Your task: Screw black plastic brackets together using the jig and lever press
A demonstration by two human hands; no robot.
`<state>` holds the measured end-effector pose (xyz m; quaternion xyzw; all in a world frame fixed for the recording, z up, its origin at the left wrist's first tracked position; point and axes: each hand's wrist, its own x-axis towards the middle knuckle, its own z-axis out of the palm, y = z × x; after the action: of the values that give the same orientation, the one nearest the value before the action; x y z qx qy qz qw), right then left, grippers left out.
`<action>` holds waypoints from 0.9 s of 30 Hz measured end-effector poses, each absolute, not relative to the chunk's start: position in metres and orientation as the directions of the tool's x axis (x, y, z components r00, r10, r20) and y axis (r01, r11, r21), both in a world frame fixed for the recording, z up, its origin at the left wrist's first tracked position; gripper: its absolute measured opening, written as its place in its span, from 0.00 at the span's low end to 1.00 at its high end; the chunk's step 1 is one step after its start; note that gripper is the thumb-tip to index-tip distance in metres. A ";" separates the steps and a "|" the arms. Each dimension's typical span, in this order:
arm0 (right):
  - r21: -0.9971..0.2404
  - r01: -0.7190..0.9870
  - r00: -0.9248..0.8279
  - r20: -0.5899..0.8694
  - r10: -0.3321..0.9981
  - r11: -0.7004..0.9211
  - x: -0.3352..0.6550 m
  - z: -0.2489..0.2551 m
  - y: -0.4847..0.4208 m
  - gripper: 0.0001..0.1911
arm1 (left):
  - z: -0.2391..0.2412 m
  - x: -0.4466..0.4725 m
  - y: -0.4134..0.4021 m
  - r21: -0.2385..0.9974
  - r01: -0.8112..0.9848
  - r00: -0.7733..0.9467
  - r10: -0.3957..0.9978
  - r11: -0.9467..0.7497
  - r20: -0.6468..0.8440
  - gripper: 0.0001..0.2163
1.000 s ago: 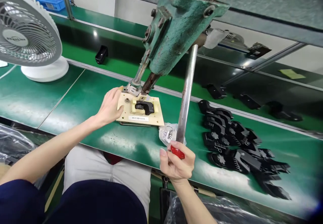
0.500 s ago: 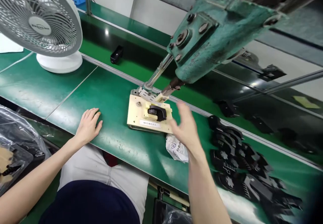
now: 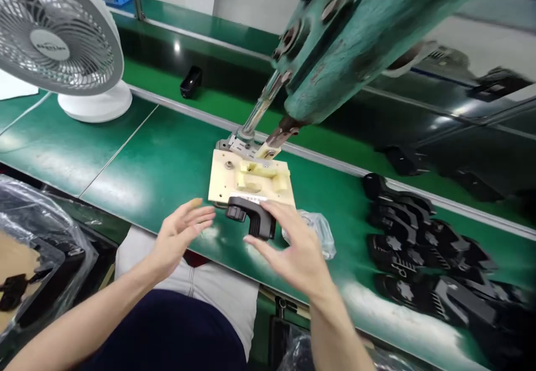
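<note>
A curved black plastic part (image 3: pixel 260 218) with a round knob at one end is in my right hand (image 3: pixel 295 242), gripped between thumb and fingers. It is held just in front of the cream-coloured fixture block (image 3: pixel 221 178), whose yellowish nest (image 3: pixel 280 181) is bare. My left hand (image 3: pixel 183 231) is raised off the table with its fingers apart, close to the knob end and apart from it. Above the fixture the green press head (image 3: pixel 318 75) reaches down from the upper right. A clear plastic bag (image 3: pixel 320 231) lies behind my right hand, partly covered by it.
Several black parts (image 3: pixel 410 248) lie in a pile on the right of the green table (image 3: pixel 167 153). A white fan (image 3: pixel 94 103) stands at the left. One black piece (image 3: pixel 191 82) rests on the back strip. A plastic-lined bin (image 3: pixel 37 248) is at the lower left.
The black part has come out of the fixture nest into my right hand and moved toward me. My left hand has lifted from the table and moved right, toward the part.
</note>
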<state>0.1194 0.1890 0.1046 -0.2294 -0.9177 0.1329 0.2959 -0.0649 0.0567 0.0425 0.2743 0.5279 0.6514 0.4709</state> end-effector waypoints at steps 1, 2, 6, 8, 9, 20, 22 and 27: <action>-0.351 0.342 -0.692 0.533 0.486 0.872 0.122 0.094 0.174 0.26 | 0.050 -0.059 0.057 0.867 -0.496 -0.333 0.912 0.047 -0.240 0.22; -0.320 0.349 -0.664 0.579 0.474 0.881 0.125 0.083 0.161 0.26 | 0.056 -0.056 0.056 0.798 -0.595 -0.278 0.908 0.093 -0.313 0.24; -0.277 0.443 -0.513 0.702 0.494 0.853 0.138 0.058 0.131 0.34 | 0.066 -0.068 0.051 0.742 -0.661 -0.370 0.812 0.111 -0.451 0.23; -0.303 0.459 -0.468 0.717 0.517 0.835 0.142 0.054 0.124 0.36 | 0.069 -0.072 0.050 0.748 -0.649 -0.363 0.807 0.141 -0.467 0.24; -0.315 0.453 -0.464 0.716 0.522 0.834 0.142 0.052 0.121 0.37 | 0.071 -0.072 0.050 0.734 -0.650 -0.287 0.831 0.197 -0.477 0.26; -0.394 0.398 -0.385 0.747 0.541 0.828 0.140 0.039 0.111 0.36 | 0.081 -0.085 0.052 0.820 -0.551 -0.394 0.817 0.158 -0.422 0.21; -0.385 0.394 -0.386 0.755 0.531 0.834 0.137 0.037 0.110 0.35 | 0.085 -0.078 0.051 0.764 -0.603 -0.286 0.832 0.230 -0.475 0.24; -0.430 0.361 -0.382 0.742 0.551 0.828 0.136 0.038 0.107 0.33 | 0.094 -0.066 0.048 0.595 -0.731 0.005 0.874 0.335 -0.486 0.28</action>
<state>0.1364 0.1073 0.0383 -0.2762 -0.8253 0.0988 0.4825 -0.0660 0.0477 0.0937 0.0861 0.4152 0.5704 0.7035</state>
